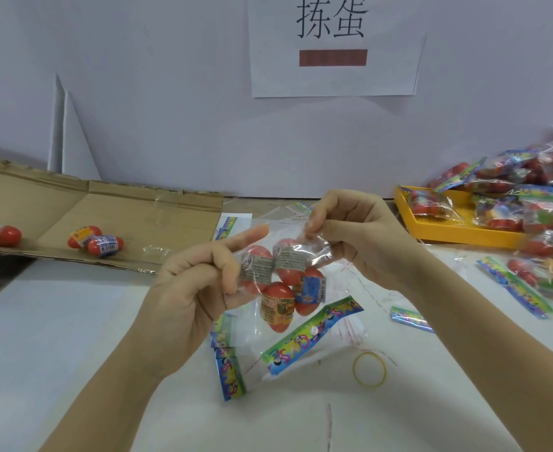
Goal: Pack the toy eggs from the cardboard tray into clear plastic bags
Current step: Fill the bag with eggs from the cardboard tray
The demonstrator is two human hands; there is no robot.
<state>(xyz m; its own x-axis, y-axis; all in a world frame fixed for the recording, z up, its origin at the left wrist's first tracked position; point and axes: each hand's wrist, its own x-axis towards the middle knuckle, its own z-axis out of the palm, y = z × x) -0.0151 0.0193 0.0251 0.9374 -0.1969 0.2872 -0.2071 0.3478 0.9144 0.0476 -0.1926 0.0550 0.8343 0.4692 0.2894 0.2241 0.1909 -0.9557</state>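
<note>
A clear plastic bag [319, 252] holding several red toy eggs [276, 305] hangs between my hands above the table. My left hand [200, 278] pinches its left side, index finger pointing out. My right hand [350, 230] pinches the bag's top right edge. On the flat cardboard tray [112, 203] at the left lie three loose red eggs: one at the far left [6, 235] and two together [96, 243]. Empty bags with colourful header strips [307, 337] lie on the table under my hands.
A yellow tray [448, 228] at the right holds a heap of filled bags [536, 194]. More filled bags [529, 278] lie beside it. A yellow rubber band [369, 369] rests on the white table. A paper sign [334, 44] hangs on the back wall.
</note>
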